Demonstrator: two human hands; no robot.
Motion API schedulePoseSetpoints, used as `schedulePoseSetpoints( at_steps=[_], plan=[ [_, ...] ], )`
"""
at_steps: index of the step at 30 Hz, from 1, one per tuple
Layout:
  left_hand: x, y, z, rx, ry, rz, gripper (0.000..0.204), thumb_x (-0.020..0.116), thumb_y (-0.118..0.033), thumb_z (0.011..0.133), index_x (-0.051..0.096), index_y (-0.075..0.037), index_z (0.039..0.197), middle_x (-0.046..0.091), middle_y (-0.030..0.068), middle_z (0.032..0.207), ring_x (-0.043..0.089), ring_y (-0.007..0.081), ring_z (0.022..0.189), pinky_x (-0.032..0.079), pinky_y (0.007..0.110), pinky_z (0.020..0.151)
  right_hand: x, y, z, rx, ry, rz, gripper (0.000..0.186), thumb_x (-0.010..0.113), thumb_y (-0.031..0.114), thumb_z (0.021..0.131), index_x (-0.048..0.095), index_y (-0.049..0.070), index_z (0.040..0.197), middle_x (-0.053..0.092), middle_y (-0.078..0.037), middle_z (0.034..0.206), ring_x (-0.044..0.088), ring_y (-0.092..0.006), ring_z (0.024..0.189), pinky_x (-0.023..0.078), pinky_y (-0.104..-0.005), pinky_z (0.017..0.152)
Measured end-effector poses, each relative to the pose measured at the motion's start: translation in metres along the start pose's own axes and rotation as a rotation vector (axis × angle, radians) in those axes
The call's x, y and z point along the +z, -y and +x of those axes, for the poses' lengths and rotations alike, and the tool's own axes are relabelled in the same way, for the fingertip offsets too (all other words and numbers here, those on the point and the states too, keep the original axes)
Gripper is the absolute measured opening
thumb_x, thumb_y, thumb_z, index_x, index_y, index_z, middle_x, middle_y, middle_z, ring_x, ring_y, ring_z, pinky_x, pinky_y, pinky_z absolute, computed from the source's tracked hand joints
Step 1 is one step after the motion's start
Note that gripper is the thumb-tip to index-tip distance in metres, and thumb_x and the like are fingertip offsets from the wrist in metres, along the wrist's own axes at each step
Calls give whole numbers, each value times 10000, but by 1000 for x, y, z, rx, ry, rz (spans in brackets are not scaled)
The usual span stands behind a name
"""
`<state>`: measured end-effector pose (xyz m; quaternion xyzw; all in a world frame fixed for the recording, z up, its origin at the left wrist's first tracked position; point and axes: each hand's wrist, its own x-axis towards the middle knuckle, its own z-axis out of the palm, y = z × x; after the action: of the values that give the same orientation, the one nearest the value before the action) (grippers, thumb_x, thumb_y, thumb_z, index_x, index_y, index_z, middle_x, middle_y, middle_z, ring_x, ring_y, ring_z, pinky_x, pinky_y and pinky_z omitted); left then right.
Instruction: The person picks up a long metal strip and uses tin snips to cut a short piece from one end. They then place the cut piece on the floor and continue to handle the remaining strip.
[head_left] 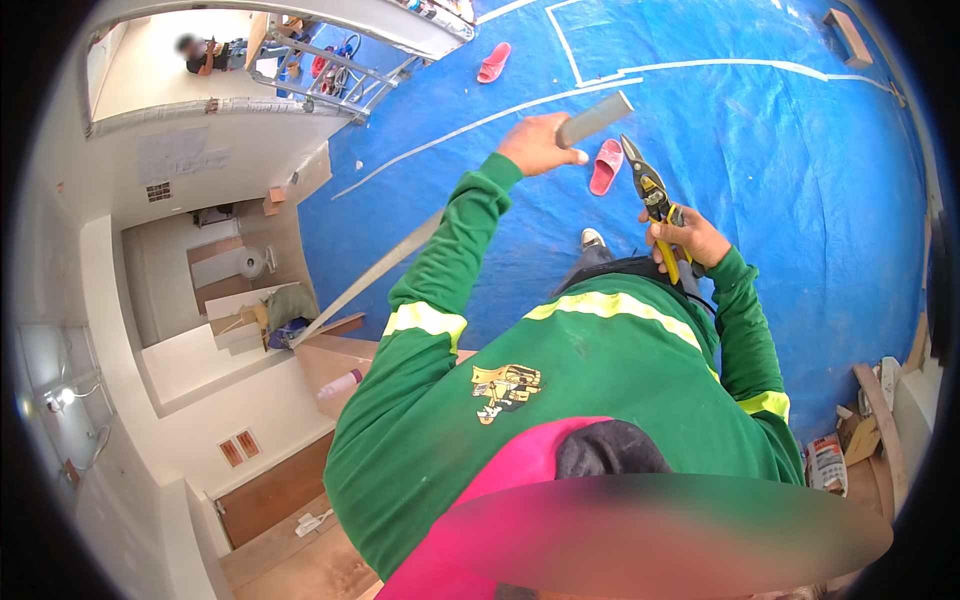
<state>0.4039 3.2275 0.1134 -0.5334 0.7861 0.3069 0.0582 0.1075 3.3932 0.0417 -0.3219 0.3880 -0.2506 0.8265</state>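
My left hand (540, 145) is wrapped round a long, thin, pale metal strip (597, 118). One end juts out past my thumb, and the rest runs back behind my left arm toward the lower left. In my right hand (692, 243) is a pair of tin snips (652, 190) with yellow and black handles. The snips' jaws point up and away from me, just right of the strip's near end and apart from it. Both hands are held in front of my body, above the floor.
Blue sheeting (480, 240) with pale tape lines covers the floor. Two pink slippers, one far (494, 62) and one near (606, 167), lie on it. A metal ladder (340, 75) stands upper left, near another person (207, 55). Scraps and a bag (827, 464) lie lower right.
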Motion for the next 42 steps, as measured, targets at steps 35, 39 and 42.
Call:
schedulePoseSetpoints(
  at_steps=[35,39,42],
  plan=[
    [-17,2,-73,476,-340,-89,316,727,-193,927,715,-229,1240,550,118,1293,692,380,995,572,499,848,153,61,71,-588,-624,-421,164,663,97,903,573,-3,997,640,-118,743,620,-223,631,493,-392,599],
    [-17,3,-73,503,-422,-28,312,730,-183,923,718,-234,1231,550,112,1301,706,372,955,586,496,808,163,55,75,-629,-830,-590,241,681,117,887,574,-37,1038,669,-186,786,663,-301,667,520,-428,648],
    [-19,6,-70,515,-419,-14,267,726,-182,925,744,-229,1188,553,117,1325,713,369,944,594,484,791,168,52,77,-591,-851,-573,289,683,128,878,560,-58,1061,667,-205,782,679,-305,672,521,-431,641]
  ],
)
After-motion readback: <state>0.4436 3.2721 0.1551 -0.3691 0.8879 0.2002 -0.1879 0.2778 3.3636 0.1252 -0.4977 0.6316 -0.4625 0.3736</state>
